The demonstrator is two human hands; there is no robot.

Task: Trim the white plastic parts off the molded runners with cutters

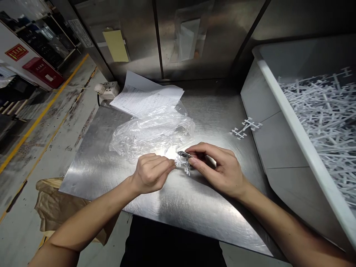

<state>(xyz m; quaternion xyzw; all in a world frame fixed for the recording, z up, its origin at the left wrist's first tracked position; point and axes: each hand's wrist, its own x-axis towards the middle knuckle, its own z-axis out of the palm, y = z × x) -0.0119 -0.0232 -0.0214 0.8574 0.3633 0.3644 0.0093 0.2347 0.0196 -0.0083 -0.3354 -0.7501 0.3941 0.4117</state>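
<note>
Applying a small metal tool [184, 154] to a white plastic piece [183, 162] is looking like the step in hand. The left hand [152, 173] is curling nearly into a fist, its thumb and forefinger pinching the piece's near end; the right hand [221, 168] is holding the tool between thumb and fingers. The piece is sitting between the two hands, above the metal table [172, 205]; whether the tool's tip is biting on it, cannot tell. The next move is probably calling for a steady left pinch and a small, careful right-hand squeeze. Appearance: the piece is showing thin branches ending in short crossbars, partly hidden by fingers. A similar loose piece [244, 128] is lying beyond the right hand, beside the bin [278, 142].
</note>
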